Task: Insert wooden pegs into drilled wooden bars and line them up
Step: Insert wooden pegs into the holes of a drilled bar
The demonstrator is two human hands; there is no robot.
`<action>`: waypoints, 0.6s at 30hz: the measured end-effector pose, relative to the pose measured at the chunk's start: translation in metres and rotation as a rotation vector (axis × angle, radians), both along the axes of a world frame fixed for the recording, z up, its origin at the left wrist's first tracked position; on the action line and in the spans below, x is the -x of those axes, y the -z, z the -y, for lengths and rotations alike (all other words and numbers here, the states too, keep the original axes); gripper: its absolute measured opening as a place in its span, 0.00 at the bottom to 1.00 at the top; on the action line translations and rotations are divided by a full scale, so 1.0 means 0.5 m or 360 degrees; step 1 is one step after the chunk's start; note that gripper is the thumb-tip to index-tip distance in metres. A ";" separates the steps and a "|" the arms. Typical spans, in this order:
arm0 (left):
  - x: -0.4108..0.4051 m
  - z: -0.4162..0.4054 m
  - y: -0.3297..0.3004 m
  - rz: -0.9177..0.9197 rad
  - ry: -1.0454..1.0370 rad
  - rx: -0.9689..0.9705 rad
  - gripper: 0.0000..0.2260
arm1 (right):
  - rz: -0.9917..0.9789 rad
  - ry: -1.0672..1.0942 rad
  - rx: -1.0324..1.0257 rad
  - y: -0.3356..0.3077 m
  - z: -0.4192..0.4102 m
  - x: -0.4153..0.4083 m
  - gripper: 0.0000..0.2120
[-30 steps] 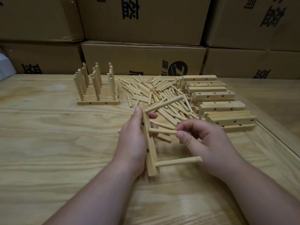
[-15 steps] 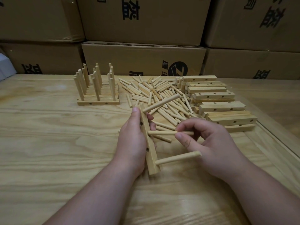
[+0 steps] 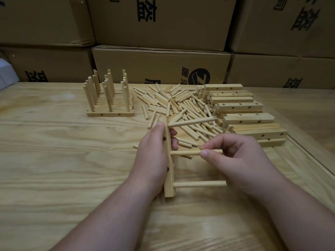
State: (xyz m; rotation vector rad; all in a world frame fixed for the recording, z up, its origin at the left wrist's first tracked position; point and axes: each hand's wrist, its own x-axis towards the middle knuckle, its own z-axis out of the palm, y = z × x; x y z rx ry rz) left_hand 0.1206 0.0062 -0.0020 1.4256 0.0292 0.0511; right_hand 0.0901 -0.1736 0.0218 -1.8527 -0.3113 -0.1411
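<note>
Wooden bar stands on edge on the worktop, gripped by the left hand with fingers curled round it. Three pegs jut from its right face: a far one, a near one, and a middle peg pinched between thumb and forefinger of the right hand, its end at the bar. Beyond both hands lie loose pegs; stacked bars sit beyond the right hand, finished racks beyond the left.
</note>
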 end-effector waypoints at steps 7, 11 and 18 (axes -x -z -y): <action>0.001 0.002 -0.001 0.0042 0.0023 -0.0124 0.22 | -0.0129 -0.0101 -0.0170 0.005 0.011 -0.004 0.08; 0.004 0.000 -0.001 0.0023 0.0028 -0.0092 0.23 | -0.0105 -0.0051 -0.0062 0.005 0.009 -0.005 0.09; 0.008 0.006 -0.003 0.0048 0.0042 -0.0142 0.21 | -0.0016 -0.0042 0.0477 0.010 0.003 -0.001 0.03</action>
